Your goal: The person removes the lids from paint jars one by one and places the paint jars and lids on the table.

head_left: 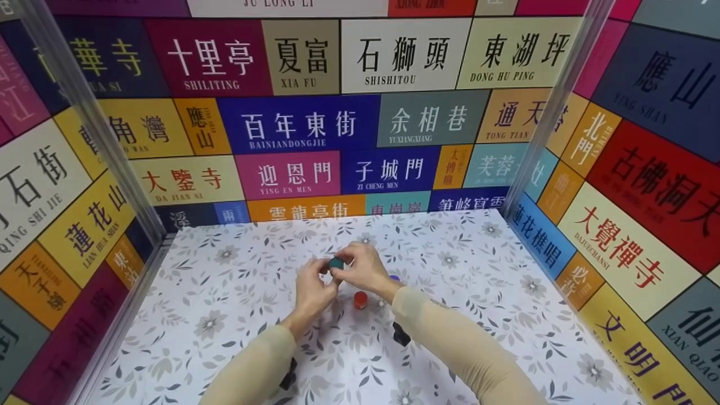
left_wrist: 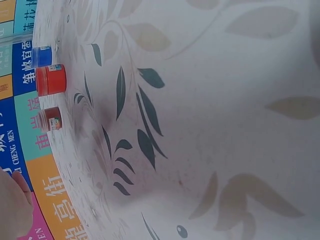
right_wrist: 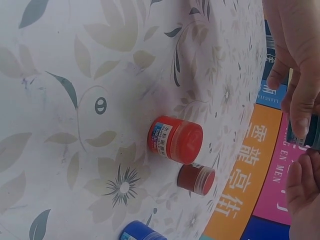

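My two hands meet over the middle of the table, around a small dark green paint jar [head_left: 336,262]. The left hand [head_left: 315,284] pinches it from the left, thumb lying along its side in the right wrist view. From the other side the right hand [head_left: 360,267] grips it with curled fingers. In the right wrist view the green jar [right_wrist: 314,132] sits at the right edge, partly cut off. A red paint jar [head_left: 360,300] stands on the table just below the hands. The left wrist view catches only part of the left hand [left_wrist: 15,205].
A brownish-red jar [right_wrist: 196,179] stands beside the red one, hidden by my right hand in the head view. A blue jar [right_wrist: 141,231] is farther right. The table [head_left: 214,360] has a floral cover, and lettered panels [head_left: 298,124] enclose its back and sides.
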The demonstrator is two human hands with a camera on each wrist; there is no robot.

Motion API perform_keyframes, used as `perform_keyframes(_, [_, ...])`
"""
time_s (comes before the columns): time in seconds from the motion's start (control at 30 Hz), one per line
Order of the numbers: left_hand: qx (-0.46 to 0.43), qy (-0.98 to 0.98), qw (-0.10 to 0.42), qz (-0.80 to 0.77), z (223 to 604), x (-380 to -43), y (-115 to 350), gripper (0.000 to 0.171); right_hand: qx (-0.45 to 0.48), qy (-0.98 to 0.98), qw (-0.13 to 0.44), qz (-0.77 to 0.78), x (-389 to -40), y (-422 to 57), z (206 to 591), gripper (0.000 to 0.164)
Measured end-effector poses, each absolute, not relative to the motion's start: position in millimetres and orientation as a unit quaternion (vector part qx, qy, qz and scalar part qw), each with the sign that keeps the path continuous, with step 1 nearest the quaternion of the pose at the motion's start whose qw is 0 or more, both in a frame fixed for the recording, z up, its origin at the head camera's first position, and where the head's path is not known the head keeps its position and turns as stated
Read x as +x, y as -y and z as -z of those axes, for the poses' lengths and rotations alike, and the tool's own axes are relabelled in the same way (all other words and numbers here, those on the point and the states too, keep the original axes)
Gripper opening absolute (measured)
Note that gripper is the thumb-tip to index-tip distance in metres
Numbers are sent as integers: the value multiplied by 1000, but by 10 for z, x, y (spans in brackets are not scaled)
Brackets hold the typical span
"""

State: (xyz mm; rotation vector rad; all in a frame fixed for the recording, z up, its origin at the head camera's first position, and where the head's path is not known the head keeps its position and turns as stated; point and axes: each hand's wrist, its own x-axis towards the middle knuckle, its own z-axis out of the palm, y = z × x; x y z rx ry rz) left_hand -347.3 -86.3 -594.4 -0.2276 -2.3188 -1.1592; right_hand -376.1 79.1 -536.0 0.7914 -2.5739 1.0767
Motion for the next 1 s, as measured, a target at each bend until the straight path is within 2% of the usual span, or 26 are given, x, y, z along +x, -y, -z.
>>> perform_keyframes(0.67, [-108, 844, 269, 452, 5949, -3495, 957, 25, 285, 882, 123, -355, -3771, -744, 5281, 26])
perform_keyframes(1.0, [-87, 856, 259, 439, 5949, -3513, 1029, 26, 297, 873, 134, -363, -3771, -729, 5276, 28])
